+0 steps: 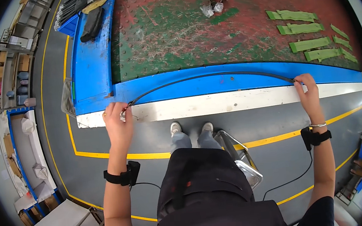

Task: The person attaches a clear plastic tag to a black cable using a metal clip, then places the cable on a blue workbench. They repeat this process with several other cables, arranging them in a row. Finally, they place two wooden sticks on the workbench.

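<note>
Both hands (pixel 118 121) (pixel 308 93) in closed pinches on black cable (pixel 210 75)

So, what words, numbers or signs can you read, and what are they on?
None can be read.
Dark clothing: tiny blue marks at the picture's bottom edge, cut off and too small to read.
Thin black strip: no writing that I can make out.

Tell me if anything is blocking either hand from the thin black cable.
Nothing visible is. The left hand and right hand already pinch the black cable near its ends. The green strips lie beyond it, toward the right, not between it and either hand.
</note>
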`<state>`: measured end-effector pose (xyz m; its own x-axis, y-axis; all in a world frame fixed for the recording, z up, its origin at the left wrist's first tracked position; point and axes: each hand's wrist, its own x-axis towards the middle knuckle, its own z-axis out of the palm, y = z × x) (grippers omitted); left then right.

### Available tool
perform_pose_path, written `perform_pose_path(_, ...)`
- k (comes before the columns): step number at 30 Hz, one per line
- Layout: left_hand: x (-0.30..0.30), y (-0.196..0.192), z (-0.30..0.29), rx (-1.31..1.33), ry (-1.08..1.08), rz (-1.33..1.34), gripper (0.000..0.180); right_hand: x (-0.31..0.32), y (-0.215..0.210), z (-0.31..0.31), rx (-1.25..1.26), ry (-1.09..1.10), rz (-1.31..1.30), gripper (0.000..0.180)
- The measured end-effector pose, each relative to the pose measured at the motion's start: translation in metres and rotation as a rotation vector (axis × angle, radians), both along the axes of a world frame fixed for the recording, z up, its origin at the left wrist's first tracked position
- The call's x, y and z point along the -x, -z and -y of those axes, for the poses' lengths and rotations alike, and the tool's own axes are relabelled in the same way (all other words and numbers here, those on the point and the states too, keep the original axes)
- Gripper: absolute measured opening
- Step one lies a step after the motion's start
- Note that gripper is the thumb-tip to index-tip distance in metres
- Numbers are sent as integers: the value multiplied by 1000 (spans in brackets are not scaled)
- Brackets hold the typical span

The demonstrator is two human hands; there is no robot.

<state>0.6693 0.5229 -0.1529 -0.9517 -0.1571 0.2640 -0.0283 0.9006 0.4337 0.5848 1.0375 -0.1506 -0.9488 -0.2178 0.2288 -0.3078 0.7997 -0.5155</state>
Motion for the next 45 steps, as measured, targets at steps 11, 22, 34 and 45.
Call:
perform_pose_path(11, 5, 5, 6, 9, 32, 10, 7, 3, 5, 1, -26, 2, 27, 8)
perform_pose_path(22, 10, 14, 7, 14, 28, 12, 6, 4, 8, 3, -13, -4, 45, 8)
perform_pose_path(34, 15, 18, 8, 48, 13, 11, 8, 1, 7, 2, -9, 11, 61, 13)
perform_pose_path(45, 13, 19, 11, 114, 3, 7, 17, 0, 2, 1, -19, 21, 12, 24)
